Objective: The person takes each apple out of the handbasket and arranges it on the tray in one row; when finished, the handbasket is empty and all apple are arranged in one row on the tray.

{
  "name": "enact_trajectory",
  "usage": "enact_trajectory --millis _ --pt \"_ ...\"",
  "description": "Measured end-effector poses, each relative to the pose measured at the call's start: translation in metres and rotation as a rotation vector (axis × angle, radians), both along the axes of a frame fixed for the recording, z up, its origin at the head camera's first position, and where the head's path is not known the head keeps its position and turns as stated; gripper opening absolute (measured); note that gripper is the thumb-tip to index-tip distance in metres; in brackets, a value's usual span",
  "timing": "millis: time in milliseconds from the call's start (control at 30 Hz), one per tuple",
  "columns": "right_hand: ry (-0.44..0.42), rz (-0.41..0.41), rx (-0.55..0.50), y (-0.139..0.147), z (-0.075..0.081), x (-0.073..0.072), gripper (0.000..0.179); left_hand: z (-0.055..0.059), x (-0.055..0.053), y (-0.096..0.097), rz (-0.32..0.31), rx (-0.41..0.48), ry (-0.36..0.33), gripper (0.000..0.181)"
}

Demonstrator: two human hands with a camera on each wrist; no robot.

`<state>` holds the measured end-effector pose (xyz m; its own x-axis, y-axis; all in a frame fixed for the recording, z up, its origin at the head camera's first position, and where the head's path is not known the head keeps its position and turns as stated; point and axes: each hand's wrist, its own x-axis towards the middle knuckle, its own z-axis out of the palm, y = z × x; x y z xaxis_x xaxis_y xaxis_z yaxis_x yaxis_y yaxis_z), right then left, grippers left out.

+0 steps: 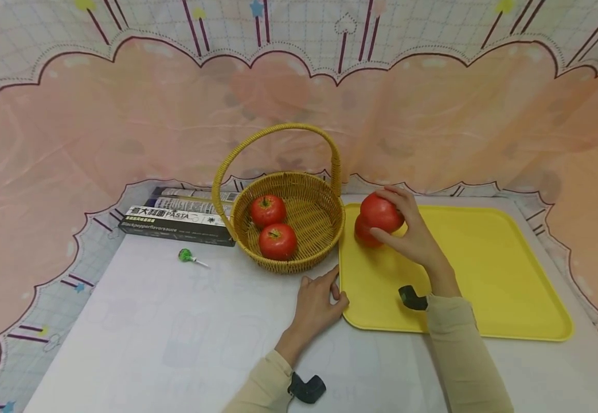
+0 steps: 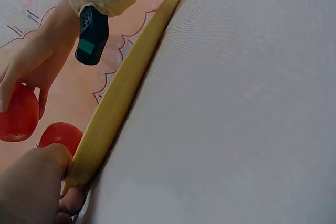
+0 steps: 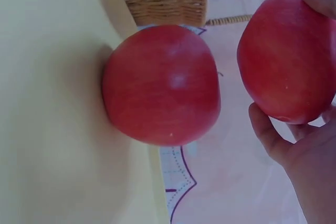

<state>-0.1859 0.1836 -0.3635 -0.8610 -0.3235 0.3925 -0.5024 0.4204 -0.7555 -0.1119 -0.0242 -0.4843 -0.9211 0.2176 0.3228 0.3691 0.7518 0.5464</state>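
My right hand (image 1: 418,238) grips a red apple (image 1: 380,212), thumb and fingers spread round its sides. In the right wrist view this held apple (image 3: 289,59) is clear of the tray. A second apple (image 3: 161,85) sits on the yellow tray (image 1: 484,269), partly hidden below the held one in the head view. At the tray's near left edge, my left hand (image 1: 319,301) pinches the rim, with the thumb over it and curled fingers on the outer side in the left wrist view. Two more apples (image 1: 278,241) lie in the left part of a woven basket (image 1: 304,265).
The basket's tall arched handle (image 1: 283,127) rises just left of the tray. Behind and left of the basket lie a black pasta box (image 1: 175,226) and a dark printed packet (image 1: 195,201). A green lollipop (image 1: 186,256) rests on the white table (image 1: 175,332). A patterned curtain (image 1: 175,115) hangs behind.
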Motion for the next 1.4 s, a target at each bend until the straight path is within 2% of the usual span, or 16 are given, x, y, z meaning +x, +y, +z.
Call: enact_trajectory --millis 433,700,1033,1400 --pt "0.004 -0.082 0.001 0.017 -0.001 0.006 0.072 0.001 -0.006 0.000 -0.010 0.001 -0.006 0.054" --pt "-0.014 -0.120 0.021 0.041 -0.034 -0.012 0.080 0.000 -0.006 0.003 -0.016 0.005 -0.004 0.054" --pt "-0.079 -0.122 0.057 0.047 -0.016 0.000 0.078 0.001 -0.004 0.003 -0.018 -0.003 -0.006 0.055" --pt "-0.130 -0.129 0.107 0.064 -0.034 -0.011 0.072 0.003 -0.002 0.000 -0.015 -0.002 -0.006 0.055"
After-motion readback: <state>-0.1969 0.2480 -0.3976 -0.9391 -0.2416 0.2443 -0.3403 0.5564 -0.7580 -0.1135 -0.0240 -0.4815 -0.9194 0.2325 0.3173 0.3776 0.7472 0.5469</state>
